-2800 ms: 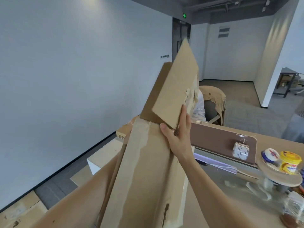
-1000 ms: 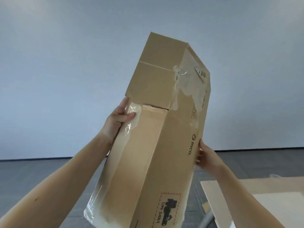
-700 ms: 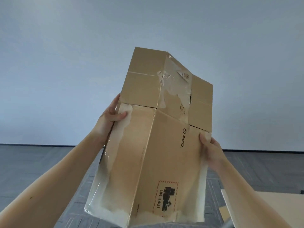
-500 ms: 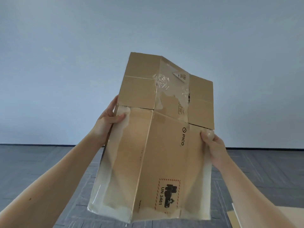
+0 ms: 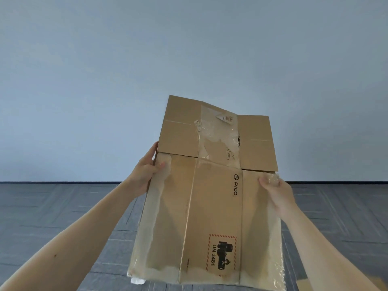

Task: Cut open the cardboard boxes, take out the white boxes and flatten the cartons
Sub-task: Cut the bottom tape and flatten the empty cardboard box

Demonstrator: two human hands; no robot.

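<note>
Fingers point(image 5: 270, 182) of the right hand point(image 5: 280, 196) are curled in tight & pinch the right side of the carton point(image 5: 212, 206), up near where the top flaps point(image 5: 180, 131) start. Something clear & shiny sits by those fingertips; can't tell if it is stuck on them.

The left hand point(image 5: 144, 173) holds the other side at approx the same height. Its thumb point(image 5: 161, 164) lies on the front. The other fingers go round the back, w/ one tip peeking out past the edge. Both hands have hold of the carton & nothing else.

The carton is squashed flat & is up in the air btw the two hands, w/ its front facing the camera. It stands tall, & the top flaps stick up. Torn clear tape point(image 5: 218, 131) runs down the mid of the top part, w/ a small white sticker point(image 5: 225, 118) on it. Whitish tape marks run down both sides & along the btm. The front says "PICO" point(image 5: 235, 184) sideways. Lower down is a red-dashed label point(image 5: 221, 255) w/ "UN 3481" & a black picture.

Behind the carton is a plain pale wall point(image 5: 105, 80). Below that is a dark grey floor point(image 5: 52, 206) w/ tile lines. A brown bit of cardboard point(image 5: 303, 285) shows at the btm right. A white bit point(image 5: 137, 281) pokes out under the carton's btm left corner; can't tell what it is.
</note>
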